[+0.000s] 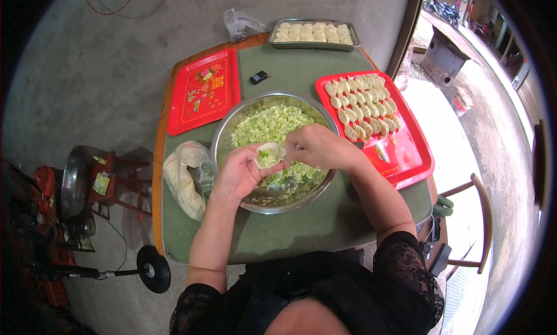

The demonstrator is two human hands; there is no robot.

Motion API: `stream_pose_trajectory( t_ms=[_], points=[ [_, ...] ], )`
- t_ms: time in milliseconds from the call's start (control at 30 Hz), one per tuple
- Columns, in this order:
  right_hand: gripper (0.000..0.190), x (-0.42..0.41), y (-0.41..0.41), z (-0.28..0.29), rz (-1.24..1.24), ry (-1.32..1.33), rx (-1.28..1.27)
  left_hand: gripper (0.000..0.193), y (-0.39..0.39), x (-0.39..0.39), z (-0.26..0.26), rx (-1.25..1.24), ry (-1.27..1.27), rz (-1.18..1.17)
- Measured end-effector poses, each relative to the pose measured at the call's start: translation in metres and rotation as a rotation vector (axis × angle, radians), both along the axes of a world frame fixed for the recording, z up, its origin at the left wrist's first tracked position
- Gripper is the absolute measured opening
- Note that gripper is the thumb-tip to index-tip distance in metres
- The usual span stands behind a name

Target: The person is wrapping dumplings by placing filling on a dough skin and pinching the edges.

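Observation:
My left hand [238,172] cups a round dough wrapper [262,161], with chopped pale-green filling [270,155] lying in it. Close to the wrapper's right edge, my right hand [311,147] has its fingers curled around a utensil. Only the utensil's dark handle end [358,145] shows beyond the wrist; my hand hides its working end. Both hands are above a wide stainless steel bowl [226,117] of chopped green vegetable [274,122]. On the right, a red tray [409,161] bears several rows of shaped dumplings [363,102].
A patterned red tray [209,89] lies at the left on the green-covered table [300,230]. Near it are a bag of dough [187,178] and a small black device [259,77]. Farther back stand a metal pan of dumplings [313,32] and a crumpled plastic bag [241,24].

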State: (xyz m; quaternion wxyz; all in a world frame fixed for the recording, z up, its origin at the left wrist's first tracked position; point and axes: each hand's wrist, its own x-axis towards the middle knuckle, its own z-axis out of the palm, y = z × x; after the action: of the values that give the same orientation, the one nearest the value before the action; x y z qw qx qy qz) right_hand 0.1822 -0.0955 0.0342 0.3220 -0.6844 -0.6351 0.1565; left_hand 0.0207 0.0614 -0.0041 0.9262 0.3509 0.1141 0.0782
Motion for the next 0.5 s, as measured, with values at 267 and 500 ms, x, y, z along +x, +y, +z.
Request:
stream_pose_trajectory(
  t_ms=[267, 500],
  points=[
    [0.029, -0.004, -0.002, 0.002, 0.002, -0.065, -0.126, 0.039, 0.004, 0.000, -0.004, -0.029, -0.019, 0.008],
    [0.024, -0.005, 0.000, -0.007, 0.027, -0.065, -0.092, 0.040, 0.004, -0.001, -0.003, -0.040, -0.017, 0.003]
  ],
)
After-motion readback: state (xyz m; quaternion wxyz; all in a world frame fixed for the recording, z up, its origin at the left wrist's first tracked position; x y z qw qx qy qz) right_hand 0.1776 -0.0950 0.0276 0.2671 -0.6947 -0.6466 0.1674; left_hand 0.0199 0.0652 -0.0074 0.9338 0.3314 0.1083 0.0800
